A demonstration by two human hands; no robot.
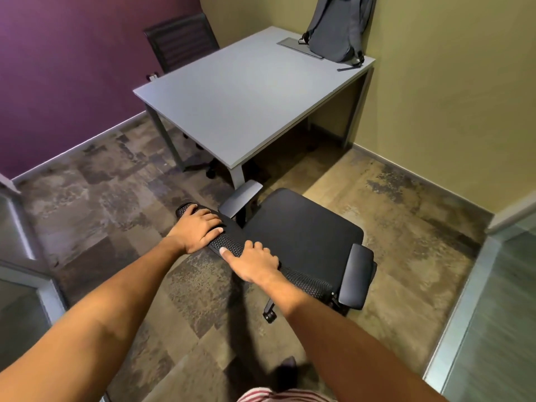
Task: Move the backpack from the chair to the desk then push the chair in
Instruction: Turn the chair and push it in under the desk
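Backpack is already set on the desk; chair push is in hand.

Both hands are laid over the mesh top of the chair [301, 242] backrest at frame centre: left hand [200, 227] curled over its left end, right hand [255, 264] draped over the middle, thumb extended, nothing pinched. Chair is seen skewed, well apart from the desk [232, 105]. An even two-handed push is advised, with the seat squared to the desk edge first so the armrests are kept off the near desk leg. Backpack [338, 27] is propped against the wall, upper right, far beyond both hands.
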